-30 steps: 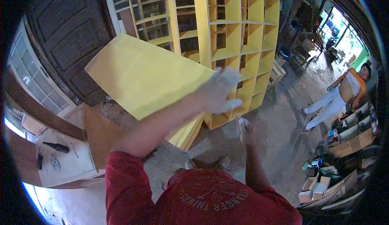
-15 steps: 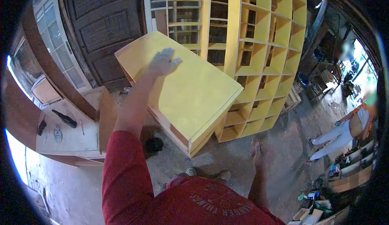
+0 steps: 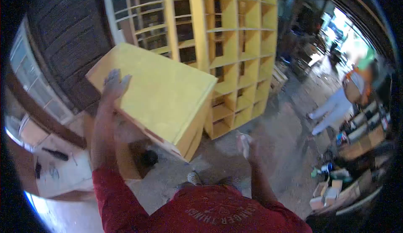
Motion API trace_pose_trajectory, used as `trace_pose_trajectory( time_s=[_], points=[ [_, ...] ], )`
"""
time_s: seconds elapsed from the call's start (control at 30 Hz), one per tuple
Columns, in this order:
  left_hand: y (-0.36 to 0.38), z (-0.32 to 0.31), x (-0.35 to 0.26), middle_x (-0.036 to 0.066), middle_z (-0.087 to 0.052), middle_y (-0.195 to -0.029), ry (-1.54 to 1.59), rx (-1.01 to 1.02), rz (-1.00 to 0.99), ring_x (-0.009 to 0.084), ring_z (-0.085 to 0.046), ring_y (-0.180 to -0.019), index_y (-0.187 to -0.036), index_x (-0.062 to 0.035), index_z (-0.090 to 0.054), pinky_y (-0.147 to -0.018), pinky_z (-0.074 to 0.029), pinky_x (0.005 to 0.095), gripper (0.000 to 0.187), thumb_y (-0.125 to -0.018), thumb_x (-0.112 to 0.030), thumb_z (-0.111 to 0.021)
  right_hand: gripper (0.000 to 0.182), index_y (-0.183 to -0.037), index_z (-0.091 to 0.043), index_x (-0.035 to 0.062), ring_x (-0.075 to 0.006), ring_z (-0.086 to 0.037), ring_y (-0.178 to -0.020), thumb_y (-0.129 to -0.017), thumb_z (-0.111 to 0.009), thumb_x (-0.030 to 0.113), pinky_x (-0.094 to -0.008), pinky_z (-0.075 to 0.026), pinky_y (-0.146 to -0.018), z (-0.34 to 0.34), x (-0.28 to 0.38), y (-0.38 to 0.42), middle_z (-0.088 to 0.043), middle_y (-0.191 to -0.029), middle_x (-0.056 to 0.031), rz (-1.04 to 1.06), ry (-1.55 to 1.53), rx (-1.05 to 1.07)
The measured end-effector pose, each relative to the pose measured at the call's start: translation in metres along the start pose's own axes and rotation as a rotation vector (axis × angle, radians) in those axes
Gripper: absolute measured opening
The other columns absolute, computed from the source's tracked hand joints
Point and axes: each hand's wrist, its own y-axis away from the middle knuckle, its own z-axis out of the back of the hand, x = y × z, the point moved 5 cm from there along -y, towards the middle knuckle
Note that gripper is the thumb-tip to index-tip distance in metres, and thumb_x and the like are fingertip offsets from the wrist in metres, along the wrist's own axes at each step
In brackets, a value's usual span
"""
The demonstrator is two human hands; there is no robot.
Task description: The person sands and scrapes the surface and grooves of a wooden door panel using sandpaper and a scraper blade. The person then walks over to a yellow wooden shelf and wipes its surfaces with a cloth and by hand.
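A yellow-painted wooden cabinet [image 3: 161,94] stands tilted in view before me, its broad flat face upward. My left hand [image 3: 115,84] lies on the far left part of that face, fingers spread, palm down. To the right of the cabinet, my right hand [image 3: 248,148] hangs over the floor, apart from any furniture. Its fingers are closed around a small pale, pinkish-white piece [image 3: 242,142], too blurred to name. Behind the cabinet rises a tall yellow shelf unit [image 3: 236,56] with rows of square compartments.
A low wooden unit [image 3: 63,174] at left carries dark tools [image 3: 56,153]. A dark panelled door [image 3: 67,35] leans behind. Another person [image 3: 354,90] stands at right, near boxes and clutter [image 3: 331,191]. A dark round object [image 3: 149,158] lies on the floor by the cabinet.
My view has turned right, so the cabinet and shelves sit farther left. My left hand has slid toward the cabinet's left edge. The pale piece in my right hand now shows.
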Motion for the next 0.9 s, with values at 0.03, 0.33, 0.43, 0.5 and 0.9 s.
trace_pose_trajectory(
  time_s=[0.03, 0.33, 0.43, 0.5, 0.9],
  points=[
    [0.007, 0.005, -0.009, 0.029, -0.029, -0.176, 0.000, 0.024, 0.039, 0.0432, -0.023, -0.166, -0.168, 0.0016, -0.035, -0.133, -0.015, 0.0614, 0.096, -0.107, -0.071, -0.047, 0.040, -0.127, -0.073, 0.0015, -0.0143, -0.059, -0.076, -0.117, -0.054, 0.036, -0.0343, -0.050, -0.074, 0.001, -0.028, -0.002, -0.063, -0.086, -0.0008, 0.022, -0.126, 0.016],
    [0.119, 0.045, -0.164, 0.032, -0.037, -0.171, 0.130, 0.145, -0.163, 0.0461, -0.031, -0.162, -0.163, 0.0038, -0.042, -0.134, -0.018, 0.0562, 0.098, -0.100, -0.071, -0.058, 0.040, -0.130, -0.075, 0.0005, -0.0142, -0.064, -0.085, -0.116, -0.057, 0.034, -0.0341, -0.053, -0.080, 0.010, -0.050, 0.038, -0.071, -0.096, -0.0051, 0.049, -0.149, -0.003],
    [0.196, 0.034, -0.238, 0.031, -0.033, -0.172, 0.126, 0.016, -0.403, 0.0482, -0.027, -0.163, -0.166, 0.0007, -0.037, -0.132, -0.015, 0.0654, 0.099, -0.100, -0.070, -0.058, 0.033, -0.124, -0.076, 0.0008, -0.0067, -0.053, -0.068, -0.117, -0.058, 0.027, -0.0279, -0.045, -0.063, 0.016, -0.025, 0.077, -0.059, -0.079, 0.0049, 0.022, -0.236, 0.019],
    [0.264, 0.057, -0.288, 0.031, -0.033, -0.173, 0.190, 0.031, -0.606, 0.0481, -0.027, -0.163, -0.166, 0.0000, -0.037, -0.132, -0.016, 0.0652, 0.097, -0.101, -0.068, -0.060, 0.032, -0.123, -0.077, 0.0005, -0.0068, -0.054, -0.069, -0.116, -0.059, 0.026, -0.0279, -0.046, -0.063, 0.017, -0.021, 0.103, -0.062, -0.081, 0.0044, 0.004, -0.158, -0.012],
    [0.402, 0.073, -0.324, 0.022, -0.052, -0.165, 0.568, 0.074, -0.807, 0.0395, -0.048, -0.154, -0.156, -0.0054, -0.055, -0.131, -0.032, 0.0566, 0.074, -0.098, -0.043, -0.080, 0.031, -0.122, -0.078, -0.0032, -0.0096, -0.063, -0.078, -0.115, -0.059, 0.021, -0.0303, -0.056, -0.075, 0.027, -0.046, 0.202, -0.070, -0.089, -0.0007, 0.002, -0.354, 0.012]
  ],
)
